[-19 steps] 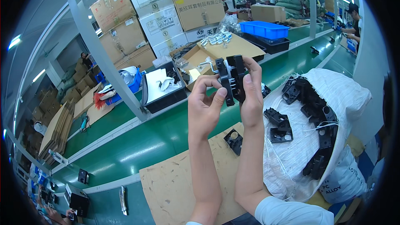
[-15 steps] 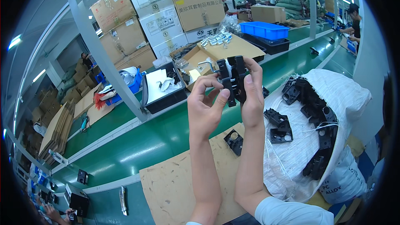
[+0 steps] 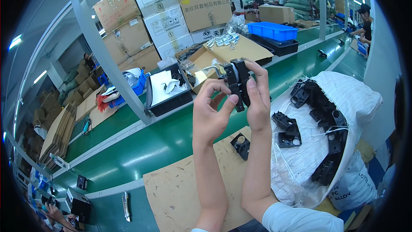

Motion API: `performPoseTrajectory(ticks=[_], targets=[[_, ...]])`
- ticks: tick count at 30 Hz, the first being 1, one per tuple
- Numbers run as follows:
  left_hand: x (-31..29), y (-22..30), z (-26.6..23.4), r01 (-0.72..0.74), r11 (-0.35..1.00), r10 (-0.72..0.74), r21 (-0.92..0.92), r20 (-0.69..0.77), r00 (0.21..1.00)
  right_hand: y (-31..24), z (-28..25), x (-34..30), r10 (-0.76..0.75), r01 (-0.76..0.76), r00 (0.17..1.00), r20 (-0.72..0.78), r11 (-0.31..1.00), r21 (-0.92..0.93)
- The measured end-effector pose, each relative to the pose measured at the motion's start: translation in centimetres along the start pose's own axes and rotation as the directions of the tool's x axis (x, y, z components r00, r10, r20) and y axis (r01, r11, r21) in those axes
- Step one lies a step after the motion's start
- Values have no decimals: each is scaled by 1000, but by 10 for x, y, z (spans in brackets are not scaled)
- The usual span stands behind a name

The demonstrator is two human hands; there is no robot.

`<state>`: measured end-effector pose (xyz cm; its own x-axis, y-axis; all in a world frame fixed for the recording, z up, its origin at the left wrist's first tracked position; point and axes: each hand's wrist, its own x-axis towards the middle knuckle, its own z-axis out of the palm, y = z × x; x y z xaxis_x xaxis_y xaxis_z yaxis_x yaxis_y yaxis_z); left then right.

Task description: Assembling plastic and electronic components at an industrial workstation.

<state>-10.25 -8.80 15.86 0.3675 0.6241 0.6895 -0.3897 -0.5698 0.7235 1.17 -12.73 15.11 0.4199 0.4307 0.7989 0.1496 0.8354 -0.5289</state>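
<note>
Both my hands hold a black plastic assembly (image 3: 237,82) up over the green belt. It has a white toothed wheel and a bent metal crank at its left side. My left hand (image 3: 213,109) pinches its left part between thumb and fingers. My right hand (image 3: 259,99) grips the right part, thumb in front and fingers behind. The two black halves sit close together. Below, a single black plastic housing (image 3: 241,146) lies on the cardboard sheet (image 3: 180,189). To the right, a white woven sack (image 3: 296,167) bears several more black housings (image 3: 288,129).
A green conveyor belt (image 3: 128,150) runs across. Beyond it stand a black tray (image 3: 169,99), an open carton (image 3: 204,62) and a blue bin (image 3: 272,31). A utility knife (image 3: 126,206) lies at the lower left. Co-workers' hands (image 3: 56,215) show at the left edge; another person (image 3: 365,25) works far right.
The two halves of the black assembly have come closer together in my hands, and my right hand has shifted slightly left. A black piece on the belt at left has moved slightly left.
</note>
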Motion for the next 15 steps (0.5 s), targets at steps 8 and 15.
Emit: performPoseTrajectory(ticks=[8,15], targets=[[3,-8,-5,56,980,-61,-193,-22,998,9,-1,0,129,-131,989,72,991,25],[7,-2,8,123,978,-90,170,-190,978,18,25,1,183,-79,948,-261,929,363]])
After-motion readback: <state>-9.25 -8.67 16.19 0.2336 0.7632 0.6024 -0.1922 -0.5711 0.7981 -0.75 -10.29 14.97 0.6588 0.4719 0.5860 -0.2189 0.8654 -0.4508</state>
